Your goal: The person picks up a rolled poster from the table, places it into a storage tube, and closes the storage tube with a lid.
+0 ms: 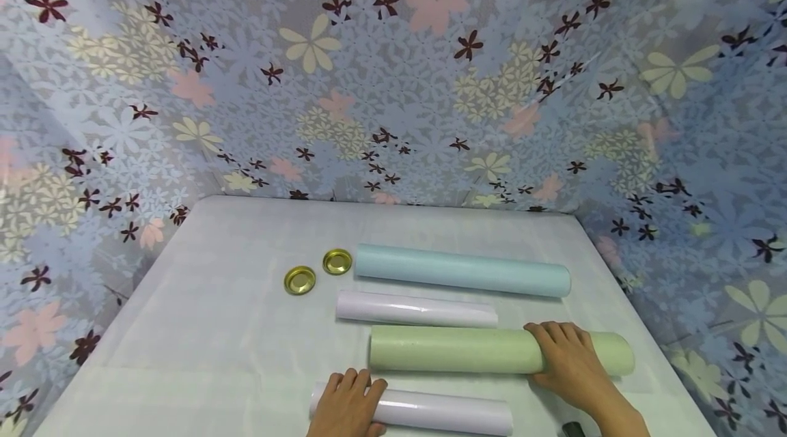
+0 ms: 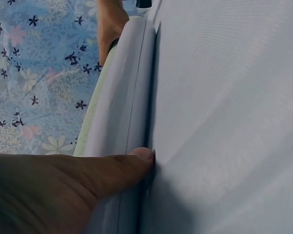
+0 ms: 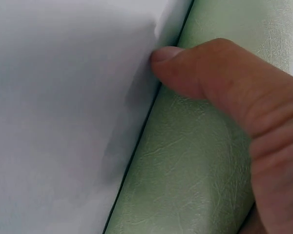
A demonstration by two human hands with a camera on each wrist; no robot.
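Note:
Near the front of the table, my left hand [image 1: 347, 404] grips the left part of a glossy white roll of sheet material [image 1: 443, 412]. In the left wrist view its thumb [image 2: 122, 170] lies across the roll, the tip down at the tabletop. Farther right, my right hand [image 1: 568, 365] holds a thicker pale green roll [image 1: 455, 349] near its right end, fingers over the top. The right wrist view shows this roll's creased, leathery surface [image 3: 180, 156], with the thumb [image 3: 205, 68] over its near edge. Both rolls lie sideways, roughly parallel.
Behind the green roll lie a second, shorter white roll [image 1: 418, 308] and a long light blue roll [image 1: 461, 272]. Two small gold round dishes [image 1: 299, 280] sit to their left. A dark object [image 1: 573, 429] shows at the front edge by the right wrist. Flowered cloth [image 1: 393, 82] surrounds the white table [image 1: 203, 314].

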